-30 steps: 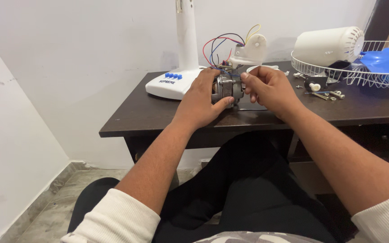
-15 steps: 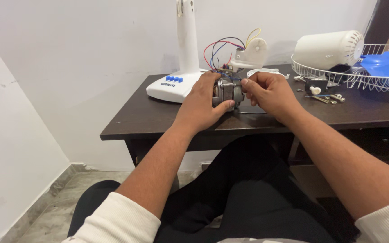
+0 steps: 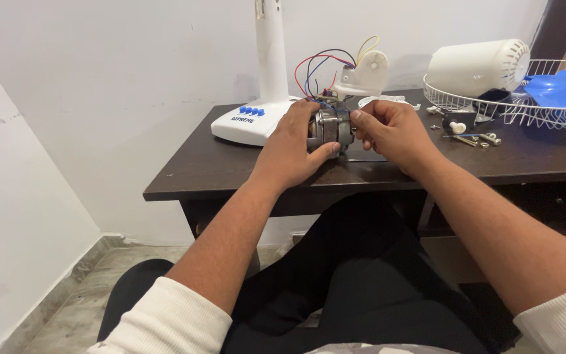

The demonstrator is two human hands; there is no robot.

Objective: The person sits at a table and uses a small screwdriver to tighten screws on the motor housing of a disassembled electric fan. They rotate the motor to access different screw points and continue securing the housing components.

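Hands grip a metal fan motor (image 3: 327,128) over the dark wooden desk (image 3: 217,164): left hand (image 3: 291,147) wraps its side, right hand (image 3: 391,131) pinches the other end. Coloured wires (image 3: 322,65) rise behind, beside the white fan base (image 3: 247,124)

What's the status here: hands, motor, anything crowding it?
Left hand and right hand both in a grip on the grey metal fan motor. Coloured wires trail behind; loose screws lie apart.

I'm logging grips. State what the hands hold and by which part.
Both hold the fan motor: the left hand cups its left side, thumb beneath, and the right hand pinches its right end. Coloured wires run from it.
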